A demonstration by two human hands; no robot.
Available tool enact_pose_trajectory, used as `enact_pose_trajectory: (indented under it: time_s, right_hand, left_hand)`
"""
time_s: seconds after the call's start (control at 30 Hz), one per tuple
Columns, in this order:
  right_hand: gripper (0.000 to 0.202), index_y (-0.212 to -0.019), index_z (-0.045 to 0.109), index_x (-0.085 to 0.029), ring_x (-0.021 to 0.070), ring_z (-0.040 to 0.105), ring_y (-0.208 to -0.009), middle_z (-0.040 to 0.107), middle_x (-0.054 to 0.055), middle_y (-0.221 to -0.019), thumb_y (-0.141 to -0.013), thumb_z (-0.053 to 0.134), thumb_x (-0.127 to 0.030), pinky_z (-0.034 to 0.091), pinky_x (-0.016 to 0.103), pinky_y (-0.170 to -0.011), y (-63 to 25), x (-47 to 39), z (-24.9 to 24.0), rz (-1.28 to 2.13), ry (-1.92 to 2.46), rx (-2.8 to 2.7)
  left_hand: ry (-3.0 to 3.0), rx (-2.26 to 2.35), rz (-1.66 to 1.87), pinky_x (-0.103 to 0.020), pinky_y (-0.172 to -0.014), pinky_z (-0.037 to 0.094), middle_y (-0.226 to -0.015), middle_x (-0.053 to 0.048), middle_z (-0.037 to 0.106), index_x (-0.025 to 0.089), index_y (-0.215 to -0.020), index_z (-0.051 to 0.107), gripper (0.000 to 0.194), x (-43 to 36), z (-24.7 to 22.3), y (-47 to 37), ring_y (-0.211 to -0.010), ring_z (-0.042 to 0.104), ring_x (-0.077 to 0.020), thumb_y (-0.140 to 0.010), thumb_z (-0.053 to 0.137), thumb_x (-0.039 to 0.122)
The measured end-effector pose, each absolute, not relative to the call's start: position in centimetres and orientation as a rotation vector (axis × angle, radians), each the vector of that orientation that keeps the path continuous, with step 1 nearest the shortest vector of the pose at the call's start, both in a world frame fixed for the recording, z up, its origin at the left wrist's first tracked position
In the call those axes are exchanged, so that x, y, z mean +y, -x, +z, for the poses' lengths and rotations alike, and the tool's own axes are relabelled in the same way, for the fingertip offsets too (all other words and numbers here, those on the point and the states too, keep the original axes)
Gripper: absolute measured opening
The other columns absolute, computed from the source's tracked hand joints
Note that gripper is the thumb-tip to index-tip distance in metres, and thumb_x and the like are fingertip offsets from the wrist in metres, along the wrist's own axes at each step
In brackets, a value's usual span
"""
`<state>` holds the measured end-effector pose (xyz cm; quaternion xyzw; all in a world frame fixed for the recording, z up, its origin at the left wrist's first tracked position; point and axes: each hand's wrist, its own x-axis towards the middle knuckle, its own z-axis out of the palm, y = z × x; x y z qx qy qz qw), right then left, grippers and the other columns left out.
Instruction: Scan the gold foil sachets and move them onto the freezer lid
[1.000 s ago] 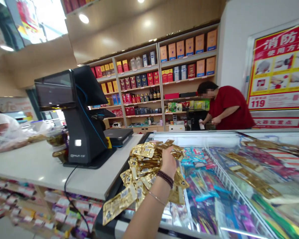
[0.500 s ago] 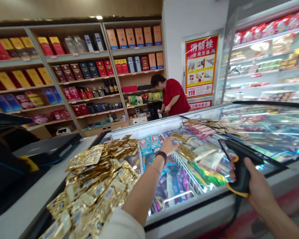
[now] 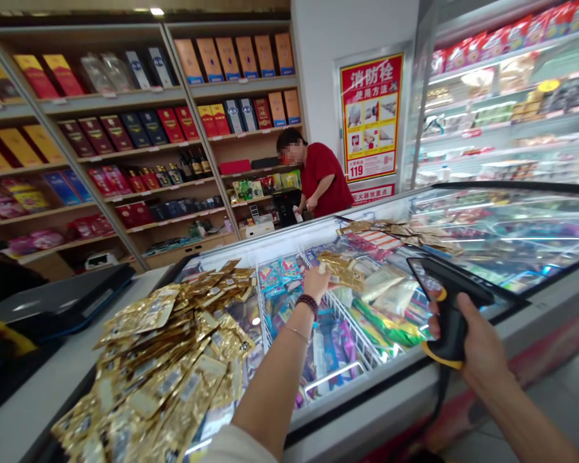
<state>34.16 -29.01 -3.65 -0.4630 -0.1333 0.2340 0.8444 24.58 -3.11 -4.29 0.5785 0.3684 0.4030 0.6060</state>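
My left hand (image 3: 317, 281) reaches over the glass-topped freezer (image 3: 367, 405), its fingers closed on the near edge of a gold packet (image 3: 342, 270). In my right hand (image 3: 480, 347) is a black and yellow handheld scanner (image 3: 446, 315), gripped by its handle, with a cable hanging below. A large heap of gold foil packets (image 3: 174, 373) lies on the left part of the freezer top. Flatter gold-brown packets (image 3: 405, 233) lie at the far side. Colourful packages (image 3: 328, 347) show under the glass, beside white wire baskets.
Behind the freezer, a person in a red shirt (image 3: 323, 180) leans over a counter. Shelves of boxes (image 3: 139, 128) line the back wall. A dark device (image 3: 62, 296) sits on the left counter. Lit refrigerated shelves (image 3: 511, 116) stand at the right.
The view has shifted, so most things sit further left. My left fingers, spread over the gold packets before, are now closed on one. The scanner remains in my right hand.
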Motion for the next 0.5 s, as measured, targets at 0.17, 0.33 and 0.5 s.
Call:
enact_pose_trajectory:
  time_s: [0.17, 0.33, 0.5]
  right_hand:
    - [0.062, -0.09, 0.061, -0.023, 0.0133, 0.05, -0.052, 0.061, 0.001, -0.08, -0.058, 0.094, -0.065, 0.04, 0.027, -0.041, -34.4, -29.1, -3.8, 0.507, 0.97, -0.275]
    - [0.051, -0.094, 0.069, -0.023, 0.0125, 0.05, -0.05, 0.059, 0.0, -0.076, -0.069, 0.09, -0.062, 0.042, 0.024, -0.041, -33.7, -28.8, -4.1, 0.596, 1.01, -0.274]
    - [0.062, -0.094, 0.068, -0.021, 0.0118, 0.049, -0.047, 0.063, 0.001, -0.074, -0.062, 0.091, -0.069, 0.039, 0.023, -0.038, -29.1, -27.5, -3.4, 0.738, 1.134, -0.401]
  left_hand:
    - [-1.01, 0.678, 0.869, -0.046, -0.106, 0.058, -0.091, -0.006, 0.077, 0.021, -0.093, 0.068, 0.019, -5.3, -4.0, -21.1, -0.096, 0.078, -0.0216, -0.098, 0.052, 0.011]
    - [-0.707, 0.573, 0.925, -0.046, -0.104, 0.061, -0.1, -0.006, 0.076, 0.022, -0.111, 0.065, 0.014, -6.8, -3.6, -16.8, -0.086, 0.079, -0.019, -0.1, 0.06, 0.015]
    - [-0.634, 0.488, 1.0, -0.049, -0.104, 0.061, -0.099, -0.004, 0.077, 0.024, -0.113, 0.059, 0.016, -7.9, -3.0, -13.5, -0.084, 0.081, -0.0199, -0.099, 0.065, 0.02]
